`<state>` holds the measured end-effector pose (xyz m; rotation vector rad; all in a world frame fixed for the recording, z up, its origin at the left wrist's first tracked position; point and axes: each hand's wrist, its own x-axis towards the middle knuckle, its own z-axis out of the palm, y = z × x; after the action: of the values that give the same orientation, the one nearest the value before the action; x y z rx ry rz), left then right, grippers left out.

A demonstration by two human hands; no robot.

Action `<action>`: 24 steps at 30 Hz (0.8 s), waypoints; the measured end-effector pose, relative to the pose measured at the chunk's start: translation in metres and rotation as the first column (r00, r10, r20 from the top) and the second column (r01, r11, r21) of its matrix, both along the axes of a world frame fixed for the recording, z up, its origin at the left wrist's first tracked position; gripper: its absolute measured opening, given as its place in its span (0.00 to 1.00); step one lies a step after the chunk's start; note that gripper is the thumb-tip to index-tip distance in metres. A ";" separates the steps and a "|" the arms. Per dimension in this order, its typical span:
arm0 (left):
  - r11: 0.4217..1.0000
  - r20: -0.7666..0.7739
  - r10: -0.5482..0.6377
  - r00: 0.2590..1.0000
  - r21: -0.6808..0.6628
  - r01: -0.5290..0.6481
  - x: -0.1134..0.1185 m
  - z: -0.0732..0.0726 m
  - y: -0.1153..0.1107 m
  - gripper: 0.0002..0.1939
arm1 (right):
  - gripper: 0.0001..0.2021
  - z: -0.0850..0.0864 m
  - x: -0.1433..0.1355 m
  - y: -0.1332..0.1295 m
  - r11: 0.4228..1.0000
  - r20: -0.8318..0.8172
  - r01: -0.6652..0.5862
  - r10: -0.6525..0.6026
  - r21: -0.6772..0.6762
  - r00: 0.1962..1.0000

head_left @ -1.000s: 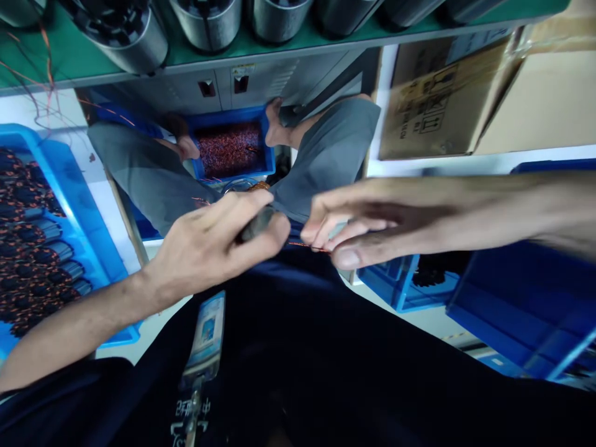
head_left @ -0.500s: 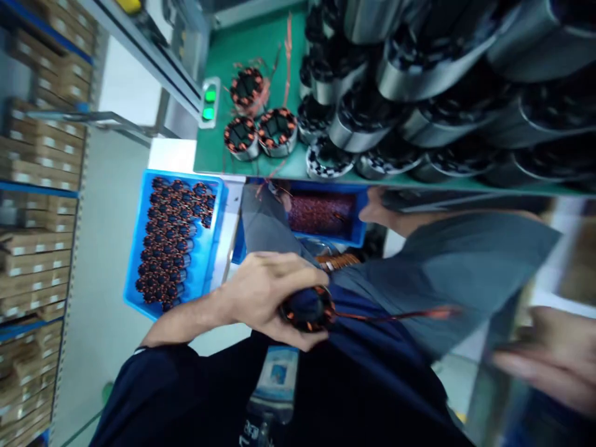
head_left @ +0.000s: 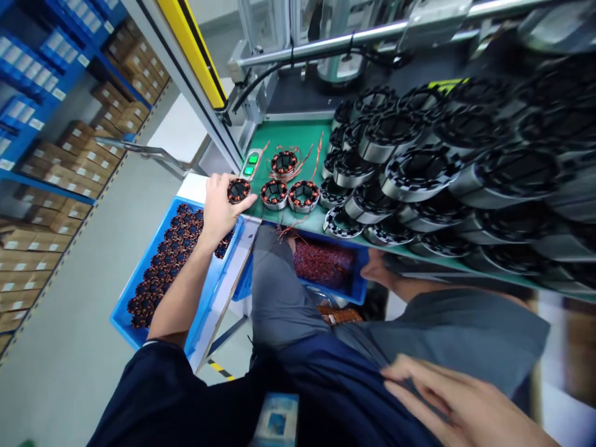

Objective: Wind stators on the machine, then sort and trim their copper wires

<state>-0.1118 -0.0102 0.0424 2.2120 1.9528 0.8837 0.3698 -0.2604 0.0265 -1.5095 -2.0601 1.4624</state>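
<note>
Overhead, left hand (head_left: 218, 208) noted at about ten o'clock from the seated lap, fingers clamped round a small copper-wound stator (head_left: 238, 190), held just above the near edge of the green bench mat (head_left: 298, 133); grip taken on the outer rim, presumably to spare the windings. Just beside it, toward three o'clock, two more wound stators (head_left: 288, 194) seen standing flat on the mat, a third behind with loose copper leads trailing. Further toward two o'clock, stacked larger unwound stator cores (head_left: 410, 167) observed filling the bench, laid on their sides in tiers. Right hand (head_left: 456, 403) recorded at five o'clock, fingers spread apart, resting on dark blue clothing, holding nothing. Below the left forearm, blue tray (head_left: 130, 323) found packed with wound stators in rows. Under the bench edge, blue bin (head_left: 358, 279) of reddish wire scrap noted. Green-lit button box (head_left: 250, 165) at the mat's corner. Shelving with cartons (head_left: 51, 180) at nine o'clock; grey floor beneath.
</note>
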 end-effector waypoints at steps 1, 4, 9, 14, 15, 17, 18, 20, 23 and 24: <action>1.000 0.012 0.015 1.000 -0.018 -0.014 0.003 -0.005 0.002 0.30 | 0.15 0.019 -0.015 0.016 0.997 0.002 -0.022 0.021 0.074 1.000; 0.999 0.057 -0.008 0.998 -0.035 0.010 0.011 -0.010 -0.005 0.27 | 0.18 0.075 -0.072 0.077 0.895 0.037 -0.147 0.144 0.422 0.989; 0.995 0.115 -0.087 0.990 0.057 0.081 0.011 -0.001 -0.034 0.27 | 0.18 0.128 -0.170 0.196 0.641 0.387 -0.281 -0.027 0.714 0.922; 0.990 0.184 -0.102 0.978 0.113 0.082 0.019 -0.002 -0.051 0.12 | 0.21 0.137 -0.224 0.286 0.696 0.673 -0.459 -0.049 0.553 0.738; 0.990 0.204 -0.093 0.975 0.123 0.069 0.022 -0.004 -0.052 0.11 | 0.21 0.137 -0.228 0.297 0.720 0.715 -0.486 -0.020 0.495 0.699; 0.990 0.240 -0.069 0.968 0.139 0.037 0.027 -0.007 -0.051 0.10 | 0.21 0.137 -0.234 0.312 0.751 0.770 -0.526 0.038 0.398 0.636; 0.990 0.253 -0.057 0.966 0.141 0.022 0.030 -0.009 -0.050 0.10 | 0.22 0.136 -0.235 0.317 0.756 0.785 -0.542 0.061 0.367 0.616; 0.990 0.266 -0.035 0.963 0.138 -0.003 0.034 -0.010 -0.049 0.09 | 0.22 0.133 -0.234 0.323 0.746 0.803 -0.571 0.083 0.343 0.590; 0.987 0.258 -0.001 0.966 0.154 -0.040 0.043 -0.010 -0.050 0.13 | 0.19 0.128 -0.231 0.325 0.699 0.823 -0.617 0.070 0.363 0.564; 0.984 0.240 -0.003 0.971 0.173 -0.040 0.047 -0.010 -0.051 0.16 | 0.18 0.126 -0.230 0.325 0.680 0.828 -0.631 0.063 0.373 0.557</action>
<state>-0.0648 -0.0609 0.0323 2.0587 1.8508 1.3062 0.1395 0.0643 0.1530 -1.5300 -3.0694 -0.0899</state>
